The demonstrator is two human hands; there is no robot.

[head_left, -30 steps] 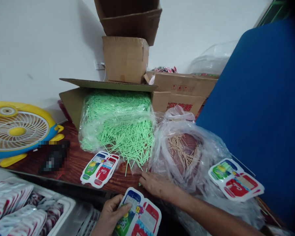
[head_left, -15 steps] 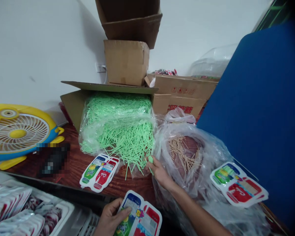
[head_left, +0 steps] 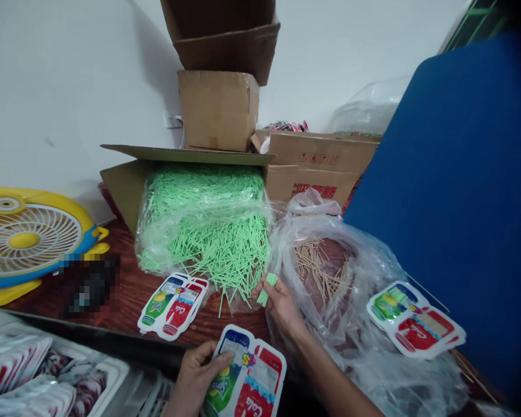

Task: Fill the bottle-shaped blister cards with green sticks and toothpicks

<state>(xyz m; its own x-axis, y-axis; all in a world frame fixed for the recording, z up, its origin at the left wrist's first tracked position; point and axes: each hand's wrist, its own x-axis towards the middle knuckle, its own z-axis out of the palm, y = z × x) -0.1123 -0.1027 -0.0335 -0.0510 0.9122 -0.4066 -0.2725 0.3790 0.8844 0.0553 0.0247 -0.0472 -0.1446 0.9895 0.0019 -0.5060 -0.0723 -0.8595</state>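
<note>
My left hand point(head_left: 202, 373) grips a printed pouch point(head_left: 246, 376) with a green Sprite bottle and a red Cola bottle on it, thumb over its front. Between the fingers of my right hand point(head_left: 282, 304) is a small bundle of short green sticks point(head_left: 267, 291). Just behind that hand, a heap of loose green sticks point(head_left: 217, 243) spills from a clear plastic bag lying in an open cardboard box. To its right, an open plastic bag point(head_left: 351, 231) holds brown sticks point(head_left: 315, 260). More printed pouches point(head_left: 173, 307) lie stacked on the table in front of the heap.
Another stack of pouches point(head_left: 417, 318) rests on the plastic at right. A yellow and blue fan point(head_left: 30, 237) and a blurred black object point(head_left: 91, 286) stand left. A white crate point(head_left: 117, 376) of filled pouches is at lower left. Cardboard boxes point(head_left: 217, 110) and a blue panel point(head_left: 438, 156) stand behind.
The green stick bundle in my right hand now shows more fully, tilted upward between the fingers. My left hand's pouch has risen slightly. The whole view has shifted a little.
</note>
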